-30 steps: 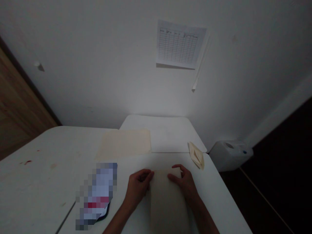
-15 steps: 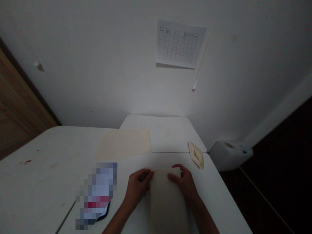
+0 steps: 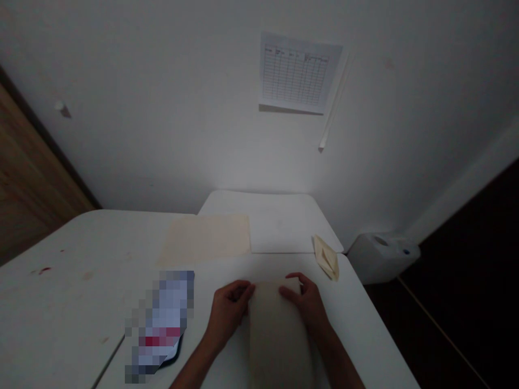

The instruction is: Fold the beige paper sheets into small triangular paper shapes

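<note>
A long beige-grey folded sheet (image 3: 275,335), paper or cloth I cannot tell, lies lengthwise on the white table and runs out of view at the bottom. My left hand (image 3: 232,308) pinches its far left corner between thumb and curled fingers. At the far right corner, my right hand (image 3: 306,302) grips the edge, thumb on top and index finger bent around the far side. Its other fingers are partly hidden. Beyond my right hand rests a small folded cream piece (image 3: 326,259). A flat cream sheet (image 3: 206,237) lies to the left, farther back.
A phone-like device (image 3: 168,319), its screen blurred out, lies left of my left arm. The white table (image 3: 81,302) has seams and reddish stains. A printed chart (image 3: 295,73) hangs on the wall. A white plastic container (image 3: 377,259) stands beyond the right table edge.
Both hands stay at the same corners. The folded sheet's surface looks slightly more bowed near its far edge, and the camera view has shifted very little.
</note>
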Tool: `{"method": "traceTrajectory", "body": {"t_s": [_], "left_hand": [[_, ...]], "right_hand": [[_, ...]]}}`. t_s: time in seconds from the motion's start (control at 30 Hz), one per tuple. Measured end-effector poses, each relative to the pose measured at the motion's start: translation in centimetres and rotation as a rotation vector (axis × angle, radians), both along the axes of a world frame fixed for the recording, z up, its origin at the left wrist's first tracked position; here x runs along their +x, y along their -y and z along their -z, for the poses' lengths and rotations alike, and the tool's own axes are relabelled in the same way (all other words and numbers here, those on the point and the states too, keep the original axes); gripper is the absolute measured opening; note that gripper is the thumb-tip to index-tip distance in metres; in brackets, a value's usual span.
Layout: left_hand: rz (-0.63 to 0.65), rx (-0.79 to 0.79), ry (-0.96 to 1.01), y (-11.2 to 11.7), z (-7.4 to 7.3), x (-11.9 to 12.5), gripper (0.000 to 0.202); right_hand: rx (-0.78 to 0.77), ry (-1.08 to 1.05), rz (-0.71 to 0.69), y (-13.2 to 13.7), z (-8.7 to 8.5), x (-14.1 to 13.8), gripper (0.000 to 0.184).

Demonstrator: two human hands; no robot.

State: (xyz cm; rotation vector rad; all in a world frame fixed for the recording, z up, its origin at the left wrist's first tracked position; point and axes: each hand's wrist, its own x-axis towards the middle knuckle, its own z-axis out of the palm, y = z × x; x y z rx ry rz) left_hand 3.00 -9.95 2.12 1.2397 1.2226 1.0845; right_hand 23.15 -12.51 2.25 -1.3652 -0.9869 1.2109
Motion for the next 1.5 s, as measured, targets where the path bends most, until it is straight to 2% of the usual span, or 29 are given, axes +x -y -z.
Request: {"method": "traceTrajectory", "body": {"t_s": [0.37,0.53,0.77,1.07,1.3,1.5], "left_hand": [[0.004,0.06,-0.05,-0.2,0.3,-0.2,0.033],[-0.006,0.018,-0.023,-0.2,0.3,-0.2,0.035],[0.011,-0.014,0.013,-0.2,0.0,-0.3,0.037],[-0.002,-0.027,0.033,-0.2,-0.5,-0.4,0.036],[-0.015,-0.009,0.021,-0.4,0.1,-0.4,0.037],[0.0,-0.013,0.023,-0.6,0.3,-0.6,0.036]], "right_hand": [[-0.062,-0.13,0.0,-0.4,-0.1,0.3,0.057],[-0.044,-0.096,-0.004,-0.2,-0.3,0.2,0.042],[-0.025,-0.076,0.095,-0.5,0.5,1.0,0.037],[-0.052,-0.056,0.09,-0.5,-0.4,1.7,0.039],[-0.03,-0.056,0.118,-0.7,-0.2,1.7,0.044],[0.003,-0.082,0.092,-0.6,-0.2,1.8,0.036]]}}
